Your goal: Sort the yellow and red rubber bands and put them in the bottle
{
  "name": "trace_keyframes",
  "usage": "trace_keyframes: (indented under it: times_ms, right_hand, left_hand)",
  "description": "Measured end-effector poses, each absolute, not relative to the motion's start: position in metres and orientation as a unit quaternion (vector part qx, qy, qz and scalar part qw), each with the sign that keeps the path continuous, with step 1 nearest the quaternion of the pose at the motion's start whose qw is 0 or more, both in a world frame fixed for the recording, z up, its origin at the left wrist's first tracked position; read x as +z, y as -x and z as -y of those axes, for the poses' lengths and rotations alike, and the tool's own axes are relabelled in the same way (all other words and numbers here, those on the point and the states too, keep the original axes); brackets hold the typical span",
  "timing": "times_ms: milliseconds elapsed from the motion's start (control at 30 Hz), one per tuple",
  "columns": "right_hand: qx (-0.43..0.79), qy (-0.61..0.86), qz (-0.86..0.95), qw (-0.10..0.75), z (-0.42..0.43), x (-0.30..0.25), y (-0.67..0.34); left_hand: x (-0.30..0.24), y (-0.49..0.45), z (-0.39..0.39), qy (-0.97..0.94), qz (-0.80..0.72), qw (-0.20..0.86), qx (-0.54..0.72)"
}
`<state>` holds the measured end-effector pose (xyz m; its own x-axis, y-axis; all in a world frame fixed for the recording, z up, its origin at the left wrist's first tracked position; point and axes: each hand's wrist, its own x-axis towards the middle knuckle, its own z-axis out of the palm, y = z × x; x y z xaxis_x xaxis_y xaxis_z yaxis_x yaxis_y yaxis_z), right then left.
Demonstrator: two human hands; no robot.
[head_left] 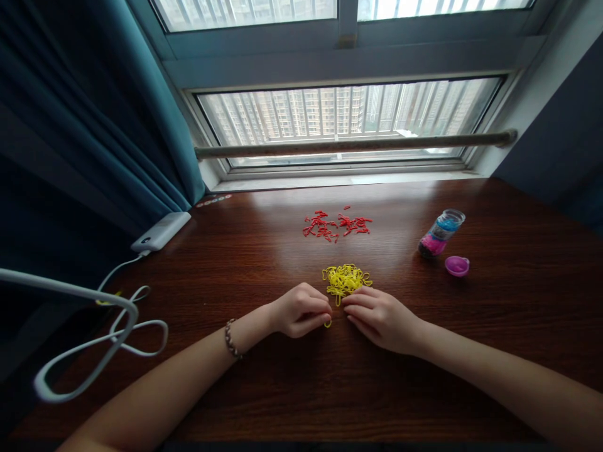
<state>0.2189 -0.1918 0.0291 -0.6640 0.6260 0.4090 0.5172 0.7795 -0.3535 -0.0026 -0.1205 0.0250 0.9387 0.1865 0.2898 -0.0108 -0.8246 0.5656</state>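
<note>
A heap of small yellow rubber bands lies on the dark wooden table in front of me. To its lower left, my left hand is closed in a pinch, and a single yellow rubber band loops out below its fingertips. My right hand rests at the heap's lower right edge. Its fingers are stretched out towards the bands, with the thumb a little apart and nothing seen in its grasp. Behind the yellow heap, red rubber bands are scattered in two loose groups.
On the right, a clear jar with blue, pink and black contents stands near a small purple cup-shaped lid. A white power bank with a looping white cable is at the left. A window rail runs beyond the table.
</note>
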Motion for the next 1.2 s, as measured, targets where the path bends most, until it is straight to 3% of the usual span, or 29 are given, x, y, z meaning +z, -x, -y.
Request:
trace_keyframes:
  times_ms: [200, 467, 600, 800, 933, 1200]
  right_hand:
    - [0.086, 0.317, 0.911, 0.248, 0.19, 0.027, -0.224]
    - [0.087, 0.22, 0.947, 0.217, 0.193, 0.031, -0.217]
    - [0.053, 0.289, 0.924, 0.244, 0.189, 0.027, -0.219]
    - [0.002, 0.457, 0.858, 0.232, 0.185, 0.026, -0.232]
    - [0.031, 0.498, 0.835, 0.233, 0.178, 0.025, -0.236]
    - [0.156, 0.492, 0.779, 0.356, 0.167, 0.024, -0.241]
  left_hand:
    - [0.031, -0.002, 0.122, -0.934, -0.044, 0.322, 0.149]
    - [0.03, -0.005, 0.117, -0.953, -0.085, 0.222, 0.188]
    - [0.025, -0.003, 0.116, -0.948, -0.127, 0.193, 0.219]
    - [0.016, -0.006, 0.112, -0.897, -0.307, 0.166, 0.272]
    - [0.014, -0.009, 0.109, -0.896, -0.343, 0.134, 0.25]
    - [0.015, -0.008, 0.108, -0.919, -0.286, 0.143, 0.228]
